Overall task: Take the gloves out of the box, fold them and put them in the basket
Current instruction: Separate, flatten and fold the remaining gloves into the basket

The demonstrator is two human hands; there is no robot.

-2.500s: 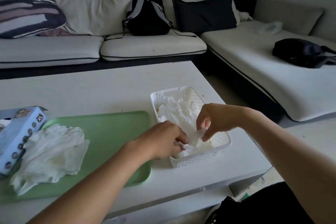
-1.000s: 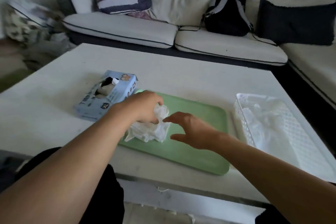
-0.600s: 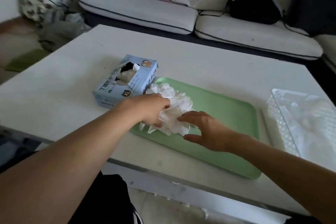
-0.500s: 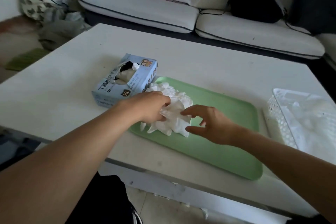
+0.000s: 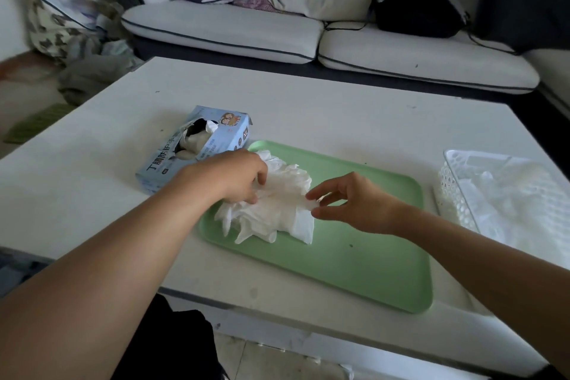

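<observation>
Gloves [image 5: 271, 207] are the subject: a loose white pile is lying on the left end of the green tray [image 5: 364, 259], well apart from the basket and just beside the box

Table [image 5: 354, 108], white, is carrying everything; tray is sitting in the middle of it, probably serving as a flat folding surface between source and destination

Basket [image 5: 453, 160], white perforated plastic, is standing at the right edge of the table and is already holding white material that looks like finished gloves; placement within reach of the right arm seems deliberate

Box [image 5: 197, 148], pale blue, is lying flat at the tray's left corner, its torn opening facing up with more gloves showing inside; so the box is not yet emptied

Left hand [image 5: 237, 176] is resting on the left side of the pile, fingers curled down into it; appears to be anchoring the heap so one glove can come free, though whether it is truly gripping a piece I cannot tell

Right hand [image 5: 348, 200] is pinching the right edge of a glove between thumb and forefinger, remaining fingers loosely spread; narrow grip, suited to thin film that clings

Judgement: separating stage, fold not yet begun; the risk is two gloves lifting together
</observation>
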